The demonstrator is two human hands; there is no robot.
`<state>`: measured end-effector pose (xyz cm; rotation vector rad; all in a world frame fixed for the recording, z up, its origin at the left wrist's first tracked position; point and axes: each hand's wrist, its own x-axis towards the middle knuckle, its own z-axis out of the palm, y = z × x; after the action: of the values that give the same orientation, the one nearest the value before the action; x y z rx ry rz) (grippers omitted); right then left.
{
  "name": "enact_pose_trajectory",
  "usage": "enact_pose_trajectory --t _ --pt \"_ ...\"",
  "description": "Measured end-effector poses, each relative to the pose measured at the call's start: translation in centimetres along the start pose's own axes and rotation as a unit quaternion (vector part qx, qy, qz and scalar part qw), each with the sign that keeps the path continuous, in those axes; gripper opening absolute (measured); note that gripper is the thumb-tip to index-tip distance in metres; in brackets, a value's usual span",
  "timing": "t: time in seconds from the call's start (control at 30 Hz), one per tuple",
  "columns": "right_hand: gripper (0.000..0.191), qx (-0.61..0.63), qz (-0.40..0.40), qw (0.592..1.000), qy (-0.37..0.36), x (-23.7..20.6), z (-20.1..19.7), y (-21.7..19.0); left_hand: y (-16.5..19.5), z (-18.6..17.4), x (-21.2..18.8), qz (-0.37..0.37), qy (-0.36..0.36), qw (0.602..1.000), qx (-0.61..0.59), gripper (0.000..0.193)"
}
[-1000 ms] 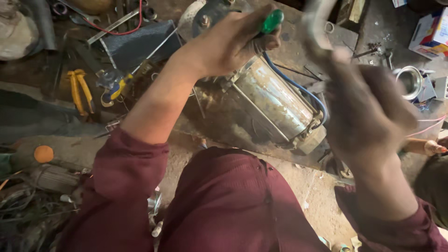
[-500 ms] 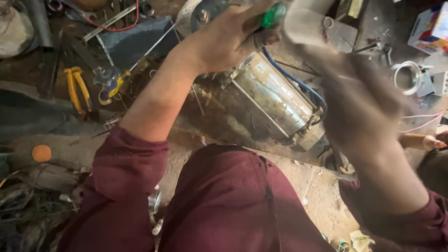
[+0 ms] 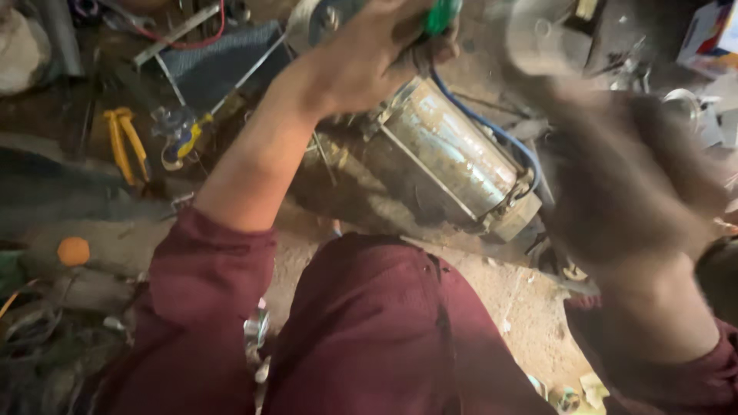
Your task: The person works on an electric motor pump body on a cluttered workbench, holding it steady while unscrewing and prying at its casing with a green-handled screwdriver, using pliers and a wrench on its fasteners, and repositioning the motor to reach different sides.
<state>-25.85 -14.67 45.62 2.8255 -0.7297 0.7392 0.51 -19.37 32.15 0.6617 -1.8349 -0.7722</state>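
Note:
My left hand [image 3: 377, 50] is closed around a green-handled tool [image 3: 441, 15] at the top of the view, right above the end of a worn metal cylinder [image 3: 453, 157] that lies tilted on the ground. A blue cable [image 3: 492, 131] runs along the cylinder's far side. My right hand [image 3: 630, 177] is blurred by motion at the right; it grips a grey metal piece [image 3: 538, 38] that reaches up toward the top edge. Both sleeves and my knee [image 3: 361, 330] are dark red.
Yellow-handled pliers [image 3: 123, 142] and a yellow-and-blue tool [image 3: 181, 138] lie on the ground at the left, near a dark blue cloth [image 3: 215, 54]. An orange ball [image 3: 74, 250] sits at the far left. A metal ring [image 3: 680, 104] and a coloured box [image 3: 711, 34] are at the right.
My right hand with the grey metal piece has swung quickly and is now blurred and lower. The left hand stays on the green handle at the cylinder's end.

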Motion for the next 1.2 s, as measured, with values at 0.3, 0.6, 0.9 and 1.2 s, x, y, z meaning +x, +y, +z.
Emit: enact_pose_trajectory --t 0.3,0.6,0.9,1.2 --pt "0.040 0.024 0.015 0.998 -0.049 -1.1 0.5 0.6 -0.3 0.1 -0.2 -0.011 -0.008 0.999 -0.030 0.015" --pt "0.043 0.020 0.018 0.999 -0.025 -2.1 0.6 1.2 0.1 -0.3 -0.3 0.009 -0.006 1.000 0.020 0.017" --pt "0.045 -0.035 0.024 0.998 -0.056 0.2 -0.1 -0.2 0.8 -0.7 -0.2 0.052 0.011 0.996 0.076 0.031" --pt "0.058 -0.103 0.040 0.983 -0.147 1.9 -0.3 -1.5 -0.3 -0.8 -0.5 0.016 -0.010 1.000 0.020 0.025"
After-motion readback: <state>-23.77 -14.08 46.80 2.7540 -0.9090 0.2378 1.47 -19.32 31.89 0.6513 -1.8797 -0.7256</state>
